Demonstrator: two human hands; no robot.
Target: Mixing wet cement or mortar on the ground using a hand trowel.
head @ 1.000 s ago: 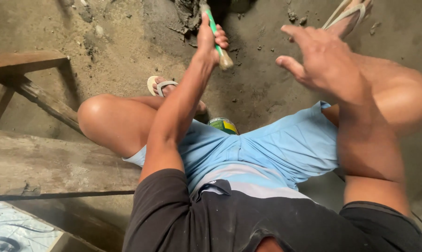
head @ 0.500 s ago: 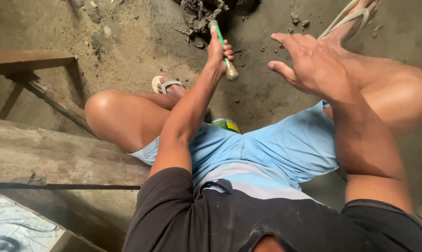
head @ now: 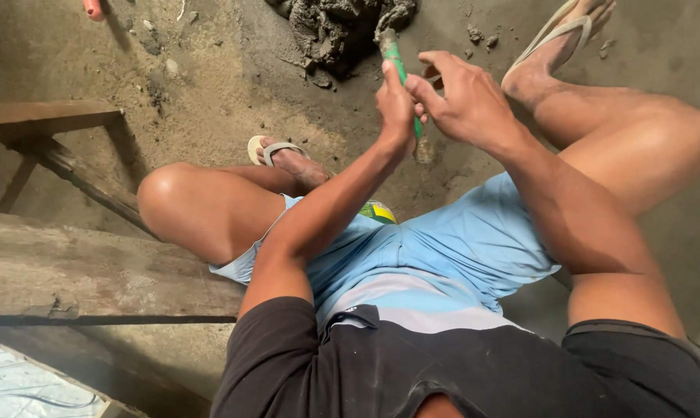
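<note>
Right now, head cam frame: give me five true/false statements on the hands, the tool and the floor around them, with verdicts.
1. The left hand grips a green-handled tool. True.
2. The right hand rests on the knee, away from the tool. False: it is raised beside the left hand, fingers at the tool's handle.
3. The tool's upper end points toward a dark pile of wet mortar on the floor. True.
4. The person is barefoot. False: a sandal is on the left foot and another sandal on the right.
5. A wooden bench lies on the person's right side. False: it is on the left side.
</note>
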